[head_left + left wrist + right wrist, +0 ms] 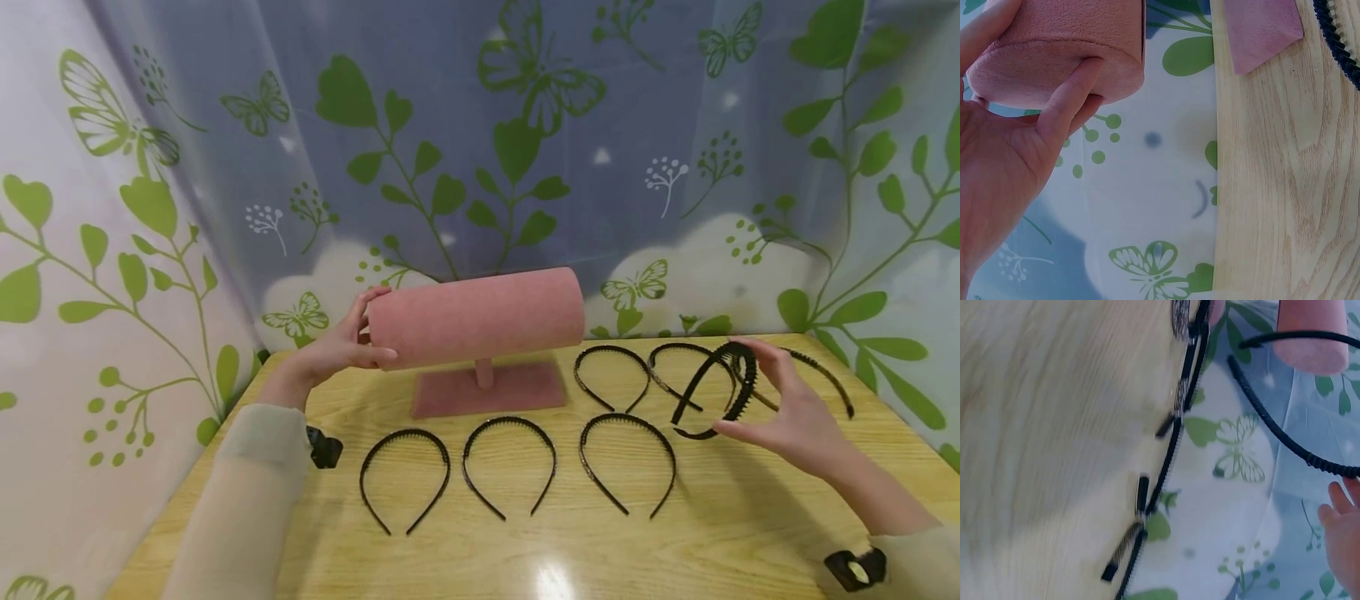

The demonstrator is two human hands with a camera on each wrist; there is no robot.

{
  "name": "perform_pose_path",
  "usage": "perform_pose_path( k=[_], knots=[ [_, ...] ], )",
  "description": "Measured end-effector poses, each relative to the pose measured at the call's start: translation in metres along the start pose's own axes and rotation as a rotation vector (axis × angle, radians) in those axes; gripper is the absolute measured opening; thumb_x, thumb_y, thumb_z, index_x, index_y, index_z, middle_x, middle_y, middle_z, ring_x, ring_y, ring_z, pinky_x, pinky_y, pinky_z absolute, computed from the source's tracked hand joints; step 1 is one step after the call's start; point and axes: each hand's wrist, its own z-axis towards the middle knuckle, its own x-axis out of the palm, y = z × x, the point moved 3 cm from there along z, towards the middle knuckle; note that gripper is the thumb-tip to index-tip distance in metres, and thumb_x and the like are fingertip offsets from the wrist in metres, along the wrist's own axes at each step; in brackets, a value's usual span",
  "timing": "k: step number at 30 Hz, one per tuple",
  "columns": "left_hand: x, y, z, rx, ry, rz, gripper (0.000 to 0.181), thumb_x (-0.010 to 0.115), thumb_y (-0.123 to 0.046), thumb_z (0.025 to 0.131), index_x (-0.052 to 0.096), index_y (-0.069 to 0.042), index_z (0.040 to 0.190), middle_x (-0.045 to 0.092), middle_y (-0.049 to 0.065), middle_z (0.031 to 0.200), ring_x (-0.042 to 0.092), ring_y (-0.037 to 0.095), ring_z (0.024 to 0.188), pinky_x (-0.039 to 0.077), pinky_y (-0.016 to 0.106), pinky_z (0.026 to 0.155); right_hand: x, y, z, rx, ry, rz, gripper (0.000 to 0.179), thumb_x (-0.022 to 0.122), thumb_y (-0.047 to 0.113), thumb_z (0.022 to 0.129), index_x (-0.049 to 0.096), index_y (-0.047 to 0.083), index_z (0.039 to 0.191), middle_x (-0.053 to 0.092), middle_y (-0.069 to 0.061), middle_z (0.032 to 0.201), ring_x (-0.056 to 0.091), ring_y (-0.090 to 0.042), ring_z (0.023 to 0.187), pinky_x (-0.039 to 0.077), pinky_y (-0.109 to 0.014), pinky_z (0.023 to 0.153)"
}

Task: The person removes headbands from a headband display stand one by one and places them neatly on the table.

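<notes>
A pink, fabric-covered headband display stand has a horizontal roll on a short post over a flat base. My left hand grips the roll's left end, thumb in front and fingers behind. In the left wrist view, a finger of this hand lies across the round end face of the roll. To the right, my right hand holds a black toothed headband above the table, its tips toward the stand. The right wrist view shows that headband at the fingertips.
Three dark headbands lie in front of the stand: left, middle and right. More lie behind on the right, including one beside the base and one at the far right. A patterned curtain encloses the wooden table.
</notes>
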Motion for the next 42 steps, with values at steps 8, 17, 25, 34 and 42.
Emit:
perform_pose_path(
  k=[8, 17, 25, 34, 42],
  knots=[
    [-0.001, 0.001, 0.002, 0.000, 0.005, 0.001, 0.093, 0.066, -0.006, 0.092, 0.004, -0.038, 0.153, 0.010, 0.012, 0.157, 0.032, 0.040, 0.135, 0.048, 0.044, 0.084, -0.023, -0.007, -0.012, -0.001, 0.020, -0.114, 0.109, 0.088, 0.013, 0.070, 0.020, 0.013, 0.155, 0.024, -0.032, 0.148, 0.016, -0.049, 0.138, 0.014, -0.075, 0.096],
    [-0.001, 0.001, 0.001, -0.002, 0.005, 0.007, 0.093, 0.067, -0.007, 0.092, 0.004, -0.037, 0.153, 0.010, 0.013, 0.158, 0.031, 0.040, 0.136, 0.048, 0.046, 0.086, -0.033, -0.007, -0.008, 0.003, 0.103, -0.272, 0.106, 0.091, 0.023, 0.066, 0.028, 0.002, 0.148, 0.031, -0.032, 0.137, 0.033, -0.057, 0.117, 0.030, -0.071, 0.082],
    [0.000, 0.001, 0.000, 0.000, 0.006, -0.003, 0.093, 0.067, -0.006, 0.092, 0.004, -0.037, 0.152, 0.010, 0.014, 0.157, 0.031, 0.041, 0.136, 0.046, 0.050, 0.088, -0.024, -0.017, -0.004, -0.025, 0.245, -0.385, 0.096, 0.089, 0.039, 0.068, 0.039, 0.004, 0.142, 0.039, -0.025, 0.131, 0.042, -0.049, 0.112, 0.041, -0.065, 0.075],
    [0.001, 0.000, 0.000, 0.004, 0.007, -0.006, 0.095, 0.068, -0.007, 0.091, 0.002, -0.035, 0.153, 0.009, 0.016, 0.157, 0.032, 0.042, 0.135, 0.048, 0.050, 0.088, -0.007, -0.030, -0.003, 0.007, 0.380, -0.455, 0.097, 0.082, 0.056, 0.069, 0.045, 0.000, 0.139, 0.043, -0.029, 0.130, 0.043, -0.053, 0.114, 0.042, -0.064, 0.080],
    [0.000, 0.001, 0.001, -0.002, -0.004, -0.005, 0.094, 0.068, -0.007, 0.091, 0.002, -0.035, 0.153, 0.011, 0.015, 0.157, 0.034, 0.041, 0.134, 0.048, 0.051, 0.089, 0.011, -0.045, -0.007, -0.008, 0.432, -0.502, 0.098, 0.077, 0.068, 0.066, 0.052, 0.003, 0.135, 0.050, -0.021, 0.123, 0.051, -0.045, 0.107, 0.044, -0.059, 0.078]
  ],
)
